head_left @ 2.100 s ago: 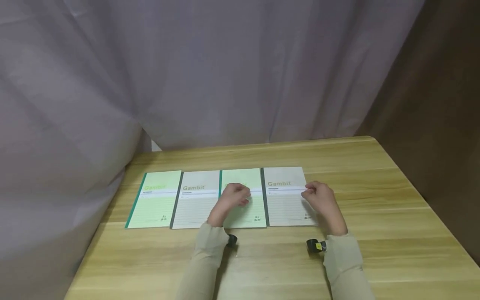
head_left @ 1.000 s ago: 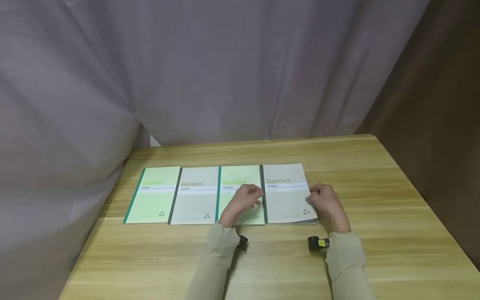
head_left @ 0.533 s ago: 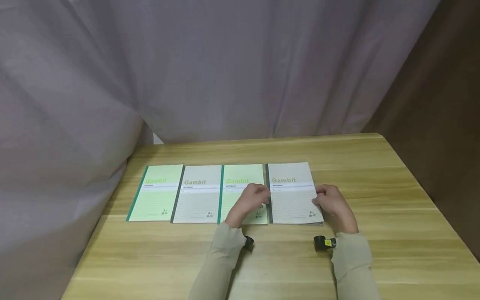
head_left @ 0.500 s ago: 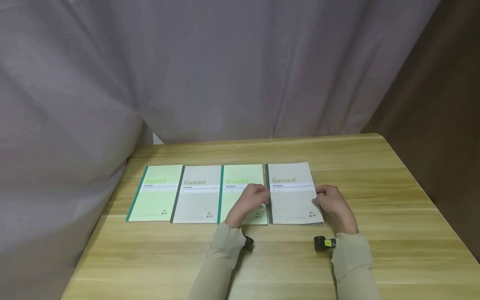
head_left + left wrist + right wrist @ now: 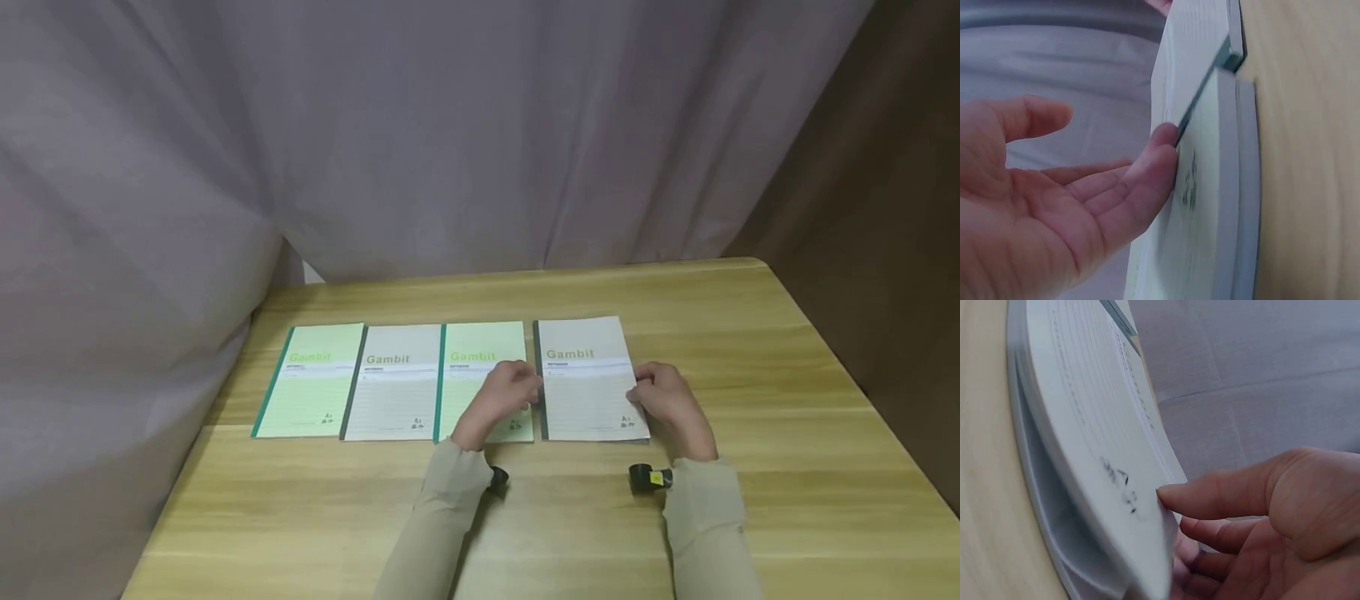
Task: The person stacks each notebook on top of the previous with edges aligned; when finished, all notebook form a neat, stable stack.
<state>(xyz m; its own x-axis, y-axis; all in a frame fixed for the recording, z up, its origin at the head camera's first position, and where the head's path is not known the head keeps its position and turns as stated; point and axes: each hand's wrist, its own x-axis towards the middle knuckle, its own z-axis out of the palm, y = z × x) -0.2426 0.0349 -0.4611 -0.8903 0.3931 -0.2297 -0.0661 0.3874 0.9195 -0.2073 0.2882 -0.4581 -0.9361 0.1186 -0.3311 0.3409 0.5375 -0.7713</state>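
Four... A row of several Gambit notebooks lies on the table. My right hand (image 5: 669, 402) pinches the right edge of the rightmost grey notebook (image 5: 588, 408), thumb on the cover and fingers underneath. In the right wrist view that edge is bent up, with a gap over a grey layer (image 5: 1054, 512) below. My left hand (image 5: 504, 398) reaches over the green notebook (image 5: 480, 337) beside it, fingertips at the grey notebook's dark spine (image 5: 541, 412). Its fingers are fairly straight and the thumb stands apart in the left wrist view.
Further left lie another grey notebook (image 5: 393, 400) and a green notebook (image 5: 309, 400), side by side. The wooden table (image 5: 787, 433) has its back edge by a grey curtain (image 5: 450, 150). A brown curtain (image 5: 885, 250) hangs at the right.
My right hand has taken hold of the rightmost notebook's edge, and that notebook has shifted right, leaving a narrow gap. My left hand has moved right to its spine.
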